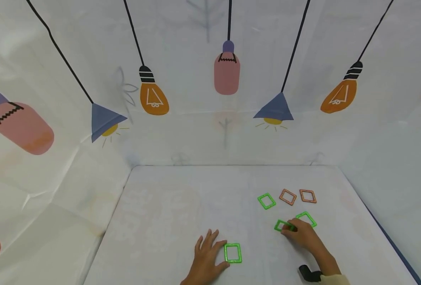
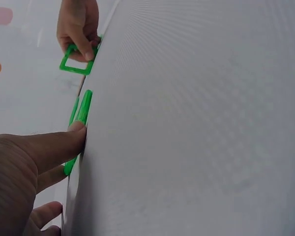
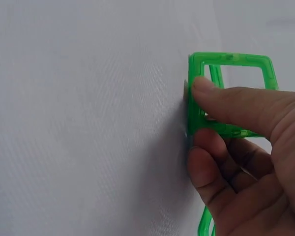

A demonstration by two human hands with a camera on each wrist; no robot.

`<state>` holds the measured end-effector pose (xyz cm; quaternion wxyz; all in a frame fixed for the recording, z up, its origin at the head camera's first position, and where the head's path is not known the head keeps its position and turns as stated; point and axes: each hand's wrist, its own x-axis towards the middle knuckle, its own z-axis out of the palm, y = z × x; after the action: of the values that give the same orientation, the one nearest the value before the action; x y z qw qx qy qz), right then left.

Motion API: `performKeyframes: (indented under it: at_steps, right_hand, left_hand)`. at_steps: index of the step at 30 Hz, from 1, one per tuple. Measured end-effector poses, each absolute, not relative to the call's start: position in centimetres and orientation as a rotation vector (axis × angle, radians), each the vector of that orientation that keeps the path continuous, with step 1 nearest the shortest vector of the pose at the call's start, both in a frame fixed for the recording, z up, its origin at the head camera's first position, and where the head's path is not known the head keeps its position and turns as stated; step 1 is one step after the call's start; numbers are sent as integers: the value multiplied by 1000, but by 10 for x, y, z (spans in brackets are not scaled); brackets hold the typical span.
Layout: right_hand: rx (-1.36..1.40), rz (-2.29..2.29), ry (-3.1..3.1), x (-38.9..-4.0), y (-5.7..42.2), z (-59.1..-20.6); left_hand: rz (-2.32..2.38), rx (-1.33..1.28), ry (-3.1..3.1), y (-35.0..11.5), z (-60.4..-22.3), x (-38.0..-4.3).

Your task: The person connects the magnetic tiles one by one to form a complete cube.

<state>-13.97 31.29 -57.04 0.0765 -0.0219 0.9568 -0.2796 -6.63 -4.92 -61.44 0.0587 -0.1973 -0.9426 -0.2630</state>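
My left hand [image 1: 207,259] is spread beside a green open-centred square magnetic tile [image 1: 233,261] lying on the table. Its index fingertip and thumb hold the tile's left corners. Farther right, my right hand [image 1: 301,234] pinches another green square tile [image 3: 231,57] between thumb and fingers, tilted up from the table surface. The fingers cover part of that tile in the head view. Just behind the right hand lies a third green square tile [image 1: 311,219], partly hidden by it.
Toward the back right lie one more green square tile [image 1: 271,205] and two orange square tiles, one tilted [image 1: 283,194] and one straighter [image 1: 308,201]. White sheeting printed with lamps [image 1: 227,75] rises behind the white table [image 1: 167,209]. A black strap piece [image 1: 309,274] sits by the right wrist.
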Motion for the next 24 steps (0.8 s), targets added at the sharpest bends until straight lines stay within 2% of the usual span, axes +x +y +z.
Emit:
performKeyframes:
  at_steps: [12,20,24]
  right_hand:
    - [-73,-969,2938,-130,307,-578]
    - [-334,-1176,3057,-128,261,-571]
    - [-378,-1240,3035,-128,237,-568]
  left_hand:
    - [-820,-583,-2880,-48,-611,-67]
    - [-834,-567,-2908,-48,-613,-69]
    - [-885,-536,-2975,-49,-610,-70]
